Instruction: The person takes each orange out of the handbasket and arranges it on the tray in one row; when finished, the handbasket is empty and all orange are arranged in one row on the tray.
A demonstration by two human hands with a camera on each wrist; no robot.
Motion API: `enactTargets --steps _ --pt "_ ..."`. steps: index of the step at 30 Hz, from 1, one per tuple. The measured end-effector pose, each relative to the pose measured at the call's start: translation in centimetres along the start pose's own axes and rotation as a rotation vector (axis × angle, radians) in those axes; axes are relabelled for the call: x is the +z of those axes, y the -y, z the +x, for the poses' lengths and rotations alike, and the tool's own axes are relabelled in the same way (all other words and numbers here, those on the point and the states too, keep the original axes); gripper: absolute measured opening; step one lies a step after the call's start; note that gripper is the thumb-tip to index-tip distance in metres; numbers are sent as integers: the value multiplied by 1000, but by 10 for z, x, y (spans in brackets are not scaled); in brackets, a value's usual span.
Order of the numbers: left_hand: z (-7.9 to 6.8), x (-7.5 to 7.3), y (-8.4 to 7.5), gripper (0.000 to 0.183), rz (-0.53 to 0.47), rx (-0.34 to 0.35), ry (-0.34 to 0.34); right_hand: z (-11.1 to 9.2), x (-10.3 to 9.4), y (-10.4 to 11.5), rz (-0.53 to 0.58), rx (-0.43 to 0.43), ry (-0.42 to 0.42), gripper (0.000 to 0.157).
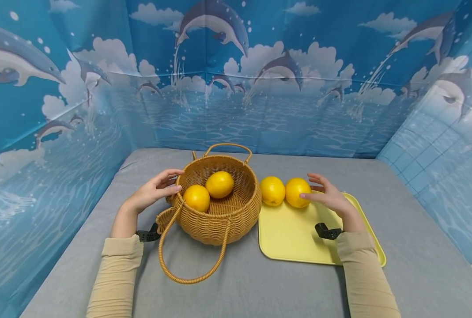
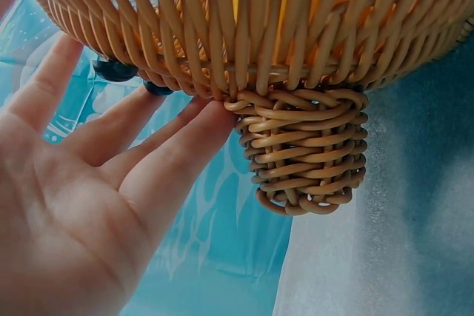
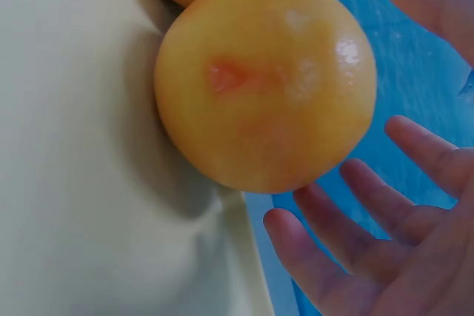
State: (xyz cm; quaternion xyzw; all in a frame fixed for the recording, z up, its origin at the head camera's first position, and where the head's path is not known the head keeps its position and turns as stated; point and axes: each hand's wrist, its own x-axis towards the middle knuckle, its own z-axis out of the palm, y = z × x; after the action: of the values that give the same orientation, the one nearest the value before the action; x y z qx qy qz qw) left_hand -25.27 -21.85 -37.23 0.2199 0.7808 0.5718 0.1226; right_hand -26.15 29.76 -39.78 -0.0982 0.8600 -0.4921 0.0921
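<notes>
A wicker basket (image 1: 220, 225) with two looped handles stands left of centre, holding two oranges, a front one (image 1: 196, 198) and a rear one (image 1: 220, 184). My left hand (image 1: 155, 191) is at its left rim, fingers extended against the weave beside a woven stub (image 2: 304, 153) in the left wrist view. Two more oranges lie side by side on the yellow tray (image 1: 287, 240): a left one (image 1: 272, 191) close to the basket and a right one (image 1: 298, 192). Around the right one my right hand (image 1: 331, 196) is spread, its fingertips right at the skin in the right wrist view.
The basket's front handle (image 1: 192, 281) hangs out over the grey tabletop (image 1: 243, 291). Its back handle (image 1: 228, 144) stands up. A dolphin-print curtain (image 1: 236, 115) encloses the table at the back and sides. Black straps with mounts (image 1: 328, 231) sit at both wrists.
</notes>
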Motion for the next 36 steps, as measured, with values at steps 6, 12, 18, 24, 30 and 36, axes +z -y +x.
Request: enactTargets --steps 6,12,18,24,30,36 --pt "0 0 0 50 4 -6 0 -3 -2 7 -26 -3 -9 87" --pt "0 -1 0 50 7 -8 2 -5 -3 13 -46 -19 -17 85" --pt "-1 -1 0 50 4 -10 4 -9 -3 29 -64 -65 -20 80" --pt "-1 -1 0 51 1 -10 4 -13 1 52 -58 -138 -16 76" --pt "-2 0 0 51 -1 -8 -2 -6 9 88 -51 -262 53 66" --pt "0 0 -1 50 1 -1 0 8 16 127 -95 -375 164 60"
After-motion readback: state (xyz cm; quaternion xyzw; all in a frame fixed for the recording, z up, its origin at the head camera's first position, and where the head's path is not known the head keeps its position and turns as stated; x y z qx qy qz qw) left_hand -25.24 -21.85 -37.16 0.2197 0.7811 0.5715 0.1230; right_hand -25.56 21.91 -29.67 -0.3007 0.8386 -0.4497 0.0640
